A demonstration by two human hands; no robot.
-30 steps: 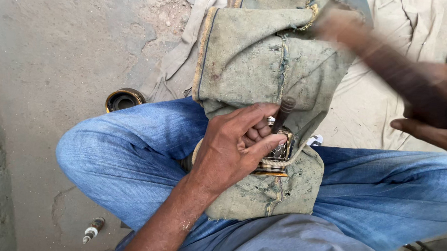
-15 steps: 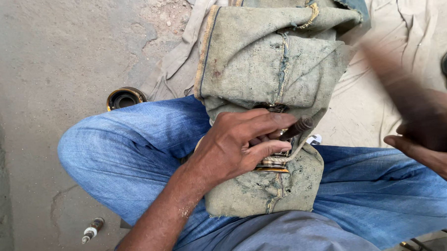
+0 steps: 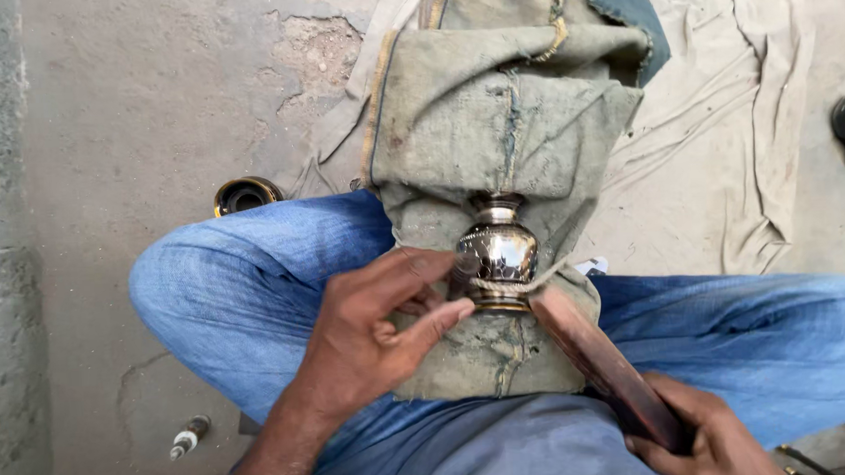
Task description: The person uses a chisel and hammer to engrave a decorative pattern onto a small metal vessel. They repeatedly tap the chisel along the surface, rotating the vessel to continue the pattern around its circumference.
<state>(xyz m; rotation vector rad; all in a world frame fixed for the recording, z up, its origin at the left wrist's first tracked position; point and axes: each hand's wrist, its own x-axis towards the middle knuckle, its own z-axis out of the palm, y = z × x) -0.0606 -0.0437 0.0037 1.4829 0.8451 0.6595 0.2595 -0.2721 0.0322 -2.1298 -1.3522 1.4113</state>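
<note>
Small shiny metal pot [image 3: 500, 252] sits centre-frame on the folded burlap cloth [image 3: 493, 123] over the lap, long axis running 12–6, neck at 12. Left hand [image 3: 374, 337] is nearer: fingers [image 3: 433, 265] pinch the pot's 9 o'clock side, steadying it. Right hand [image 3: 706, 434] at 5 o'clock is clenched on a dark wooden bar [image 3: 600, 362], whose far tip touches the pot base.

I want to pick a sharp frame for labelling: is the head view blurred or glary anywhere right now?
Head view: mostly sharp under soft, even daylight; the metal pot shows bright reflections on its polished belly; the wooden stick in the right hand and the left hand look crisp; shadows are faint.
</note>
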